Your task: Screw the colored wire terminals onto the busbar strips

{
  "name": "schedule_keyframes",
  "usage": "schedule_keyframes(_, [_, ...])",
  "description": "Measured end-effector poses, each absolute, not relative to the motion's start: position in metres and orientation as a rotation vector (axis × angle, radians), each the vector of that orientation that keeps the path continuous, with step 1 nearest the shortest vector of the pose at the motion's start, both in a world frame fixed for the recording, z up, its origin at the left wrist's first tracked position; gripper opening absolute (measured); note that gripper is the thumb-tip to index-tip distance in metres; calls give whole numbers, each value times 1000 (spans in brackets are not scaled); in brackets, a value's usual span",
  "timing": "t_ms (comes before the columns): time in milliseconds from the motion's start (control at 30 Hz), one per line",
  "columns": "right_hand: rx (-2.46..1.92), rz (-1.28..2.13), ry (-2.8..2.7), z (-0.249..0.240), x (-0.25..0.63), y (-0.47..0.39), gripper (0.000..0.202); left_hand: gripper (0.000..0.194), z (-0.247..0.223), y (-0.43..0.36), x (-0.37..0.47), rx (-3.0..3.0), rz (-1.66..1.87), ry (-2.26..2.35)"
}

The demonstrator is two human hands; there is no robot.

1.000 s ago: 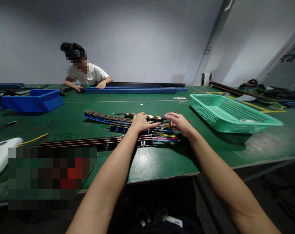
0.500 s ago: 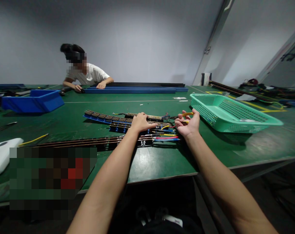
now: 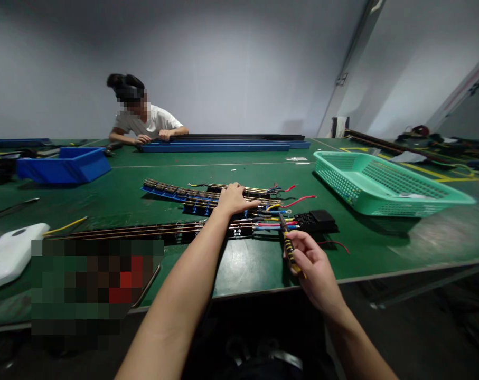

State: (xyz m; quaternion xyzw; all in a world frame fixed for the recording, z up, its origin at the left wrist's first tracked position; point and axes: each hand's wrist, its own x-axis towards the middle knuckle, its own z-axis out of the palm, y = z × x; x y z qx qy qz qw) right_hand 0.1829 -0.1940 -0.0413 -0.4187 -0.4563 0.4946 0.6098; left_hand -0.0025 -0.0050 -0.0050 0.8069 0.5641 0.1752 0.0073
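Note:
My left hand rests with thumb and fingers spread across short blue-and-black strips that carry copper-coloured rods. From their right ends stick out coloured wires, among them a red wire and one with a ring terminal. Nearer me lies a longer black strip with rods; its blue and pink wires run toward a black block. My right hand is closed around yellow-and-black pliers. Their dark jaws point away from me, close to these wires.
A green mesh basket stands on the right, a blue bin on the left. Blue rails lie at the back before a co-worker in a white shirt. A white object sits at the left front.
My right hand has moved toward me, down from the wire ends, and the pliers' jaws now point away from me. The wire ends and black block show. My left hand stays on the strips.

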Motion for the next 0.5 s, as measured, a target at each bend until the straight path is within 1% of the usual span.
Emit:
schedule_keyframes(167, [-922,1119,-1168,-46,192,-215,62,79,-5,-3,-3,2514,534,1763])
schedule_keyframes(333, [-942,1116,-1074,-49,199,-234,56,81,-4,-5,-3,2514,536,1754])
schedule_keyframes(500, [-858,1225,-968,-44,203,-238,58,81,-4,-4,-3,2517,535,1761])
